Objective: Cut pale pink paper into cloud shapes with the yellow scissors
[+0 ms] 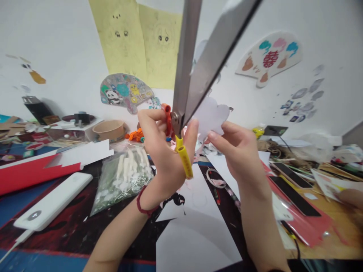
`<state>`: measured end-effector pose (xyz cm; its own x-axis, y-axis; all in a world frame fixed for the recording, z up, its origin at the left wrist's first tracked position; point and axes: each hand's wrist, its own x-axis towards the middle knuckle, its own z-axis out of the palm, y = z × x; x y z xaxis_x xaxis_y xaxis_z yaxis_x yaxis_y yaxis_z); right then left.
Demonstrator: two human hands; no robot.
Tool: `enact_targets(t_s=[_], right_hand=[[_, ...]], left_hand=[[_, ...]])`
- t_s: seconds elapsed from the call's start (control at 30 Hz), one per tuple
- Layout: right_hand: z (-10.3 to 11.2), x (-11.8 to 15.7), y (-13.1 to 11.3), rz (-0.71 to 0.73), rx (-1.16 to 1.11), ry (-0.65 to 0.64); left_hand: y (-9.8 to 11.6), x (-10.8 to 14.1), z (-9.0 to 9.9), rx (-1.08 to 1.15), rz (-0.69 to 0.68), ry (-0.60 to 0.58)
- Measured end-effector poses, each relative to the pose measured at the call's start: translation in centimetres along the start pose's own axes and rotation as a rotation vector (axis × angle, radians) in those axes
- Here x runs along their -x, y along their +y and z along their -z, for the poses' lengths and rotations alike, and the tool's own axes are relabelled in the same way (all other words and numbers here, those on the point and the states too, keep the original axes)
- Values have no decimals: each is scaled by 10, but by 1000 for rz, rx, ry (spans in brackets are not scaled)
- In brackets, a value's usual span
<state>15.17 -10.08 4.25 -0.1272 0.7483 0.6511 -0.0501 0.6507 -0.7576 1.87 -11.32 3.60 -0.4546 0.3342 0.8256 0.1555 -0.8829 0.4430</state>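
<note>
My left hand (163, 151), with a dark red cord round its wrist, is closed around a pair of scissors (179, 102). Their metal blades point upward and stand apart, close to the camera; one handle is orange, the other yellow. Between thumb and fingers my right hand (238, 149) pinches a white paper cutout (211, 115) with a scalloped, cloud-like edge. The cutout is partly behind the blades, and my left thumb tip is beside it; whether they touch I cannot tell. Below both hands lie white paper sheets (195, 234) on a dark mat.
A plastic bag of white stringed pieces (124, 173) and a white power bank (53, 200) lie to the left. Two phones (295, 196) rest on a red folder at the right. Another person's hand (351, 198) is at the right edge. Decorated fans hang on the wall.
</note>
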Motion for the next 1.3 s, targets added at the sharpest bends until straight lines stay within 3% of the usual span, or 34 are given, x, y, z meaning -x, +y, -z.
enact_targets(t_s=[0.17,0.47,0.67,1.0,1.13,1.2,1.3], right_hand=[[-4,3,4,-30,-29,-25],[3,4,7,-119,23,-207],[7,3,5,-72,67,-81],[6,4,5,-121,82,-155],[4,4,6,-128,80,-166],[4,4,7,-104,94,-128],[5,3,7,-5,125,39]], left_hand=[[-3,1,1,-29,13,-28],[1,-3,4,-36,3,-67],[-1,-5,7,18,101,-135],[-5,-4,7,101,207,-196],[-10,-1,4,104,160,-193],[-14,-2,4,91,118,-205],[-18,-12,12,8,98,-293]])
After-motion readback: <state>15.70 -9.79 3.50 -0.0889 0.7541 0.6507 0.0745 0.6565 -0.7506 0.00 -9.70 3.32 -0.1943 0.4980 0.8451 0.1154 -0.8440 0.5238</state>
